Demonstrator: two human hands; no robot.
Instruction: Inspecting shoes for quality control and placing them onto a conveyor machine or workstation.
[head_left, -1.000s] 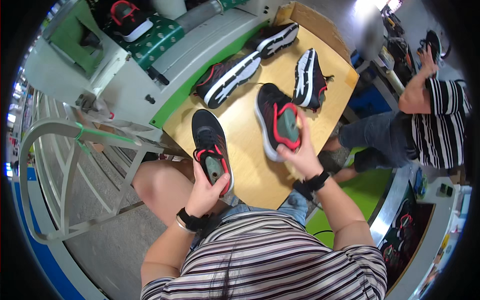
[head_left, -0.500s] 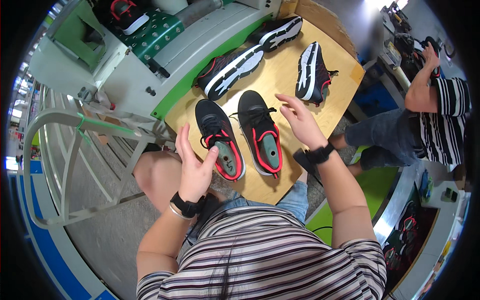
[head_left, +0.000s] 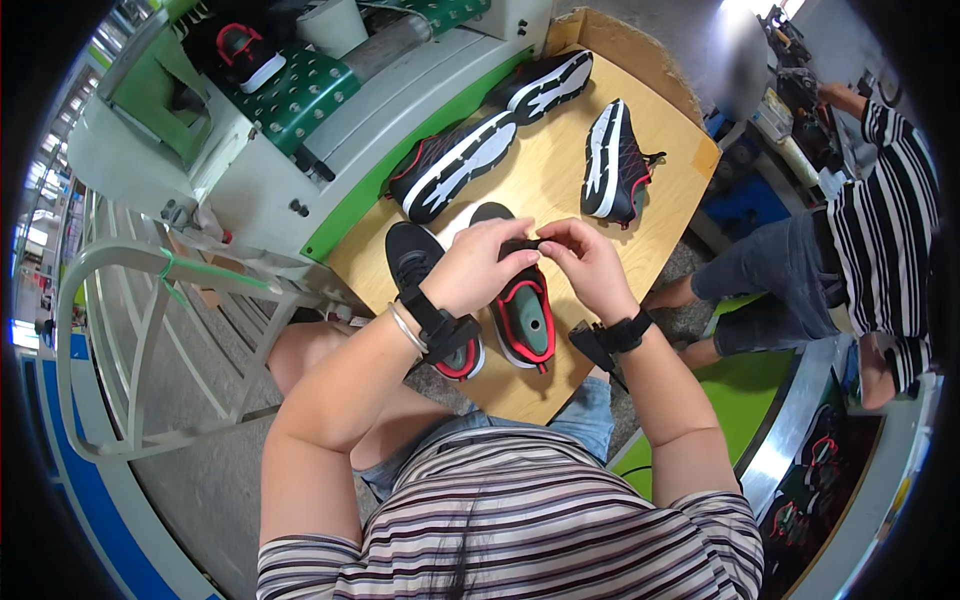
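Observation:
Two black sneakers with red collars stand upright side by side on a wooden board [head_left: 655,215], green lasts inside them. The right-hand sneaker [head_left: 546,312] is under both my hands, which meet over its laces. Thumb and fingers of my right hand [head_left: 592,272] pinch a black shoelace [head_left: 522,244]. My left hand [head_left: 476,268] reaches across the sneaker's front, its fingertips closed at the same lace. My left hand and wrist partly cover the left-hand sneaker [head_left: 408,245]; a bit of its heel shows below the wristband.
Farther back, two sneakers [head_left: 462,165] [head_left: 550,85] lie sole outward along the green-edged machine; another sneaker [head_left: 612,165] lies on its side at right. A green dotted conveyor [head_left: 300,100] carries one more. A metal rack [head_left: 165,350] stands left. A co-worker [head_left: 800,260] is at right.
Both hands have come inward from either side of the pair and closed at the right-hand sneaker's laces. The pair sits slightly lower in view. The co-worker has shifted.

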